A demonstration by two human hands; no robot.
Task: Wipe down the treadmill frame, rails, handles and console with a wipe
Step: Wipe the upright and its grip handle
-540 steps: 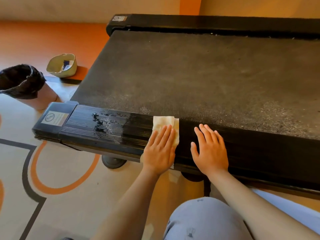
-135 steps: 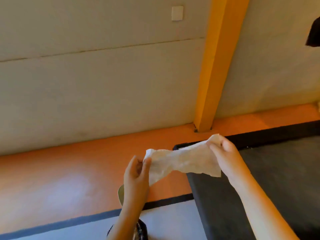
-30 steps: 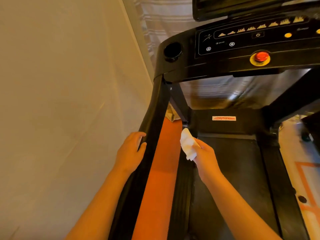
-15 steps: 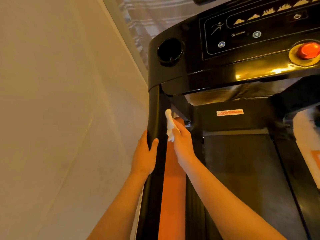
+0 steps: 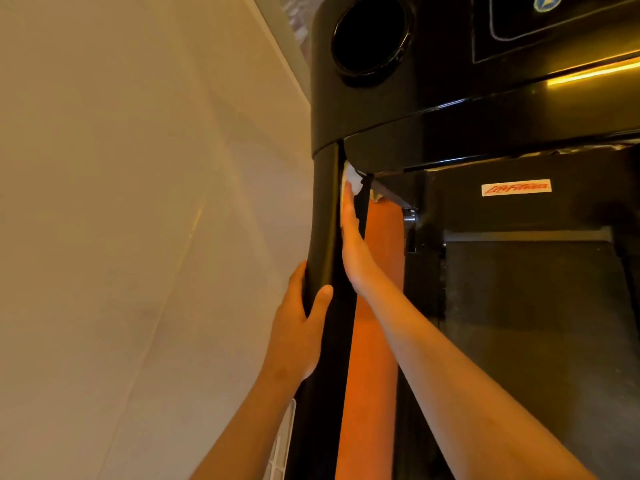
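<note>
Two bare hands are working on the black left upright [image 5: 323, 220] in the head view. The left hand [image 5: 298, 327] is gripping this post from the wall side, its fingers curling round the far face and its thumb lying across the near one. The right hand [image 5: 351, 244] is lying edge-on along the inner face of the same post, higher up, its fingers stretched straight and flat rather than curled. It is pressing the white wipe [image 5: 351, 176] against the post. Only a crumpled bit of the wipe is showing, past the fingertips and just under the spot where the post is meeting the console [image 5: 450, 109]. How much is lying beneath the palm I cannot tell, since the hand is seen from its edge.

A round cup holder [image 5: 372, 32] is sitting in the console's corner above the post. Below, a white label [image 5: 516, 187] with red lettering is showing on the dark housing, and the running belt [image 5: 536, 323] is stretching toward the viewer. A strip of orange floor [image 5: 370, 375] is running between post and deck, and a pale wall [image 5: 138, 202] is filling the left side.
</note>
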